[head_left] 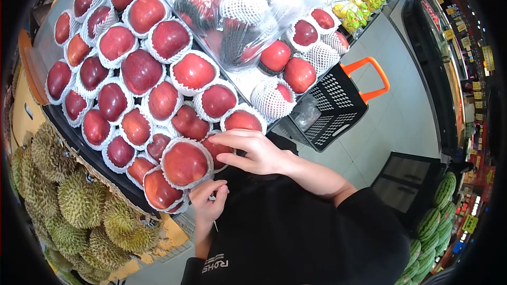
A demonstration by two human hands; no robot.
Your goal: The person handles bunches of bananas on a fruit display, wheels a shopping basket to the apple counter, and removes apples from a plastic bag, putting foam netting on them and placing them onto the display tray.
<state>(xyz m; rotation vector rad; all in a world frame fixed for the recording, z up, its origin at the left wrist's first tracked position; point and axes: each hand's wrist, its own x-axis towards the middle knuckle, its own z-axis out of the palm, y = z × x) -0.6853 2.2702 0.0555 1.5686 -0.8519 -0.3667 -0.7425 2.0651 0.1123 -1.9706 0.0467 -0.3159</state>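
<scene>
Red apples [141, 71] in white foam nets fill the sloping display in front of me. My right hand [253, 150] reaches in from the right, its fingers and thumb around a red apple [215, 152] at the near edge. Just below, my left hand [208, 200] is closed with curled fingers beside the lowest apples; a thin pale strip shows under it, and what it pinches is unclear. Between the hands and the pile, a large netted apple [185, 163] sits raised on top of others. Another apple [162, 190] lies beneath it, close to my left hand.
Durians [82, 200] are heaped at the left below the display. A clear plastic bag [237, 16] of netted apples lies at the top. To the right stands a black basket [338, 106] with an orange handle [376, 68]. Watermelons [430, 227] are stacked lower right.
</scene>
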